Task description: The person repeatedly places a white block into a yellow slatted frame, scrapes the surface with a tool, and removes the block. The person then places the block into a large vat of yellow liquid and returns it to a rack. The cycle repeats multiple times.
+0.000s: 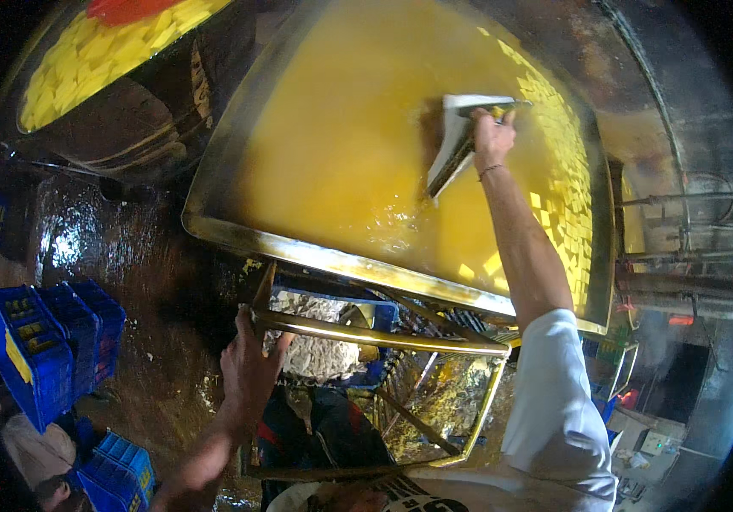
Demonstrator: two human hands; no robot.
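My right hand [493, 136] grips a pale, angled scoop-like metal tool [456, 137] over a large metal vat [366, 259]. Cloudy yellow liquid [341, 147] fills the vat, and steam or haze blurs its far part. Many small yellow blocks [574, 211] gather along the vat's right side, with a few more near its front rim. The tool's lower end is at the liquid's surface; whether it dips under cannot be told. My left hand [251, 365] holds the left corner of a metal tube frame [379, 336] in front of the vat.
Below the frame's rail stands a blue crate [387, 317] with whitish lumpy material [318, 352]. Another container of yellow blocks [117, 54] is at upper left. Stacked blue crates [53, 339] and a person [40, 448] are at left, on wet floor [168, 371]. Pipes [686, 256] run at right.
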